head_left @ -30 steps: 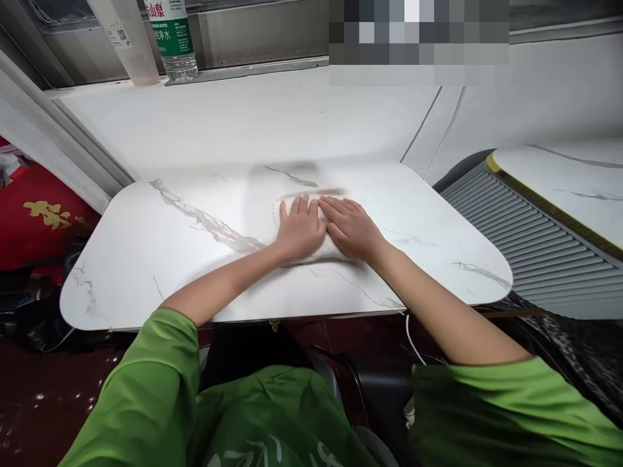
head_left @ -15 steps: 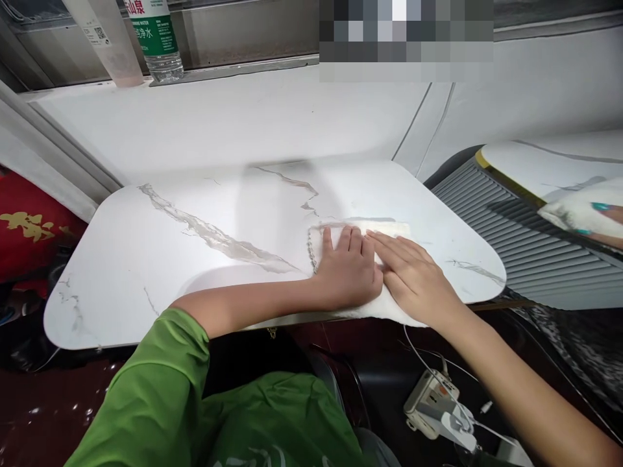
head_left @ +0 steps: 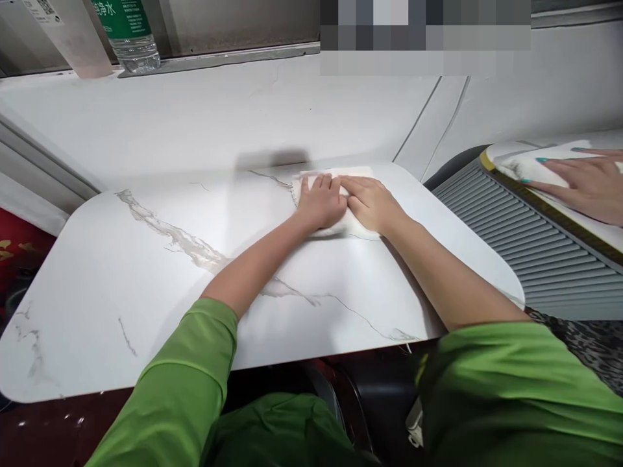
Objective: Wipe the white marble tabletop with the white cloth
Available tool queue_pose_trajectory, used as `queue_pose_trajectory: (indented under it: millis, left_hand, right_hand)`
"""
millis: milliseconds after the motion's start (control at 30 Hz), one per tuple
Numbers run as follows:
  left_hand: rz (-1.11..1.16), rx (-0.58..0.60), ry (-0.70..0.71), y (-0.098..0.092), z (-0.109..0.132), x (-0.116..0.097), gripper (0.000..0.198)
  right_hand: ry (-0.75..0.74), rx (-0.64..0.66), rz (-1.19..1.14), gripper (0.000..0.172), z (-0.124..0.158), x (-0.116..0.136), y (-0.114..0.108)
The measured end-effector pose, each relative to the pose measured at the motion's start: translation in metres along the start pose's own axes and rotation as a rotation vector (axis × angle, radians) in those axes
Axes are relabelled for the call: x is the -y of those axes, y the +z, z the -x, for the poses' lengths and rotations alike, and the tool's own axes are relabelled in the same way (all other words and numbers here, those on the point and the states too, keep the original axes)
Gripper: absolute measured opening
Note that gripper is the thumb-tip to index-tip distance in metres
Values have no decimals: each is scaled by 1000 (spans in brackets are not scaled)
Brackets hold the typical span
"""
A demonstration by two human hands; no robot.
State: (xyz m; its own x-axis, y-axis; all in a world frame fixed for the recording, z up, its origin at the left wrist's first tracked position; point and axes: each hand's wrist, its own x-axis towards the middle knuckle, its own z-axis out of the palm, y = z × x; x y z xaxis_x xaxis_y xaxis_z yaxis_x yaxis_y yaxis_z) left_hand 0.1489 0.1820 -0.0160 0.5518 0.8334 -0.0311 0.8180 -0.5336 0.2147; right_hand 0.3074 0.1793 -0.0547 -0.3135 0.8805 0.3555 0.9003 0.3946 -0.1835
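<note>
A white cloth [head_left: 357,224] lies flat near the back edge of a white marble-patterned table [head_left: 160,292]. Pressed on its left part is my left hand [head_left: 322,202], fingers stretched forward over the fabric. My right hand [head_left: 372,200] rests flat beside it, its fingers angled to the left so that the two hands touch. Both palms face down and cover much of the cloth. Neither hand has its fingers wrapped round anything.
On the ledge behind stand a green-labelled water bottle [head_left: 131,35] and a frosted plastic cup [head_left: 73,39]. To the right, another person's hand [head_left: 579,178] presses a white cloth [head_left: 530,165] on a second table with a ribbed grey side [head_left: 535,240]. Cables run down the wall.
Both my hands have slid the cloth from the table's front edge toward the back. The other person's hand and cloth have moved farther into view at the right.
</note>
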Motion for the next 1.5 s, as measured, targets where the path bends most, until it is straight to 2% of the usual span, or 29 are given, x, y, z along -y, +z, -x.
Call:
queue_pose_trajectory:
  millis: [167,367,533,733,867,967,1067,1233,1367,1500]
  left_hand:
    - [32,-53,-30,-4,-37,25,58]
    - [62,-118,-76,-1,-62,39,53]
    - [26,-131,-77,-1,-60,38,54]
    - [-40,-29,-77,-4,-42,30,59]
    - [-58,-41,-67,0,-18,20,59]
    - [-65,-51,-54,6,9,3,59]
    - [-48,-77,-57,14,43,-24,59]
    - [-7,-50,-17,25,94,-78,59]
    - [-20,-87,35,34,114,-114,59]
    - [-39,-155,87,40,116,-137,57]
  right_hand:
    - [-52,-23,-35,51,-44,-13,12]
    - [50,25,-1,50,-71,-22,16]
    - [94,-17,-18,52,-69,-23,21]
    - [125,-1,13,56,-55,-12,18]
    - [91,61,48,58,-33,4,6]
    - [83,111,79,60,-3,16,-6]
    - [42,104,80,59,40,23,-18]
    - [12,52,7,57,118,28,-42]
    - [60,93,18,59,160,23,-63]
    - [125,222,21,63,178,12,-76]
